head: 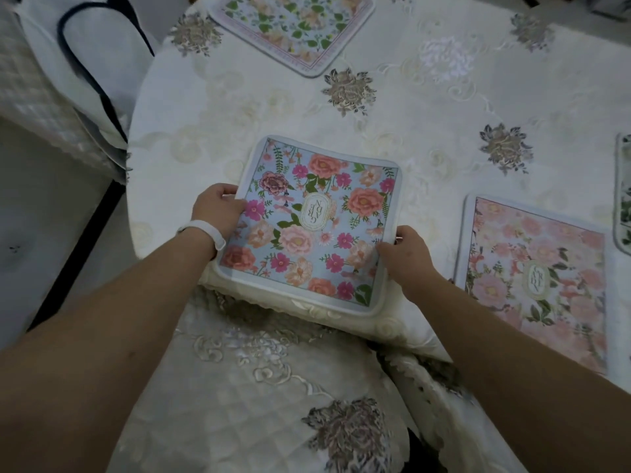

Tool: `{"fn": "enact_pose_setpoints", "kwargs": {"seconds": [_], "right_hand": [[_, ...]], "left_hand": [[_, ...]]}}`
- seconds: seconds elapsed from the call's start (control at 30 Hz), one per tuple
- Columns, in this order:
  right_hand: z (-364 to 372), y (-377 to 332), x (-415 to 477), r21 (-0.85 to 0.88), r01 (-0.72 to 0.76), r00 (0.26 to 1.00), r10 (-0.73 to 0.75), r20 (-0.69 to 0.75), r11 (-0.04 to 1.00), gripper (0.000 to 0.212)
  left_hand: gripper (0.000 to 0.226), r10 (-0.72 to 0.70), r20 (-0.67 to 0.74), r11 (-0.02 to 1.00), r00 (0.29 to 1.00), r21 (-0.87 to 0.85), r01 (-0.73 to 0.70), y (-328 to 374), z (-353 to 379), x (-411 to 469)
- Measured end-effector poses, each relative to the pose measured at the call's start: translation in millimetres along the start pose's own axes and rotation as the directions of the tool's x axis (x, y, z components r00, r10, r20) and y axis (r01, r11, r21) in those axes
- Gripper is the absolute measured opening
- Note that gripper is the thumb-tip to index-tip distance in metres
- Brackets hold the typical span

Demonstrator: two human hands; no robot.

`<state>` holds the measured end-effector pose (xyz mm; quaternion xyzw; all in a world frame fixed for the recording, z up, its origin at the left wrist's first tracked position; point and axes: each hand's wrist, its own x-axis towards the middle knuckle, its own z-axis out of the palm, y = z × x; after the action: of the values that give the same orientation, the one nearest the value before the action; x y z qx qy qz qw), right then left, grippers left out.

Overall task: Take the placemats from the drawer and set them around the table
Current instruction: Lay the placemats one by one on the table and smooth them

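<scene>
While two hands (218, 208) (404, 252) hold one placemat (317, 233), three other placemats (293, 25) (536, 274) (624, 186) lie nearby

I count four placemats on one table (426, 131), blue placemat (314, 227) at its near edge, far placemat (293, 25), pink placemat (536, 278) and cut-off placemat (624, 189) at its right, two hands, left hand (218, 209) and right hand (406, 254), one wristband (205, 230)

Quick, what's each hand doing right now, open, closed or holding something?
Left hand: grips the left edge of the blue floral placemat.
Right hand: grips its right edge.
</scene>
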<state>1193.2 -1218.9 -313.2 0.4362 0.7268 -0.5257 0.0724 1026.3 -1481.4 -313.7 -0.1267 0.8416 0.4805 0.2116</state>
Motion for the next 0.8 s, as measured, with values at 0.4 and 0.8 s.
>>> {"fn": "enact_pose_setpoints", "kwargs": {"seconds": [0.4,0.8], "right_hand": [[-5.0,9.3,-3.4,-0.080,-0.025,0.999,0.027,0.021,0.996,0.024],[19.9,13.8,-1.4,-0.742,0.524,0.810,-0.515,0.281,0.419,0.063]], "left_hand": [[0.037,0.200,-0.001,0.968,0.980,0.158,-0.198,-23.7,3.0,-17.0],[0.064,0.487,0.466,0.341,0.739,0.677,-0.652,-35.9,35.0,-25.3]]}}
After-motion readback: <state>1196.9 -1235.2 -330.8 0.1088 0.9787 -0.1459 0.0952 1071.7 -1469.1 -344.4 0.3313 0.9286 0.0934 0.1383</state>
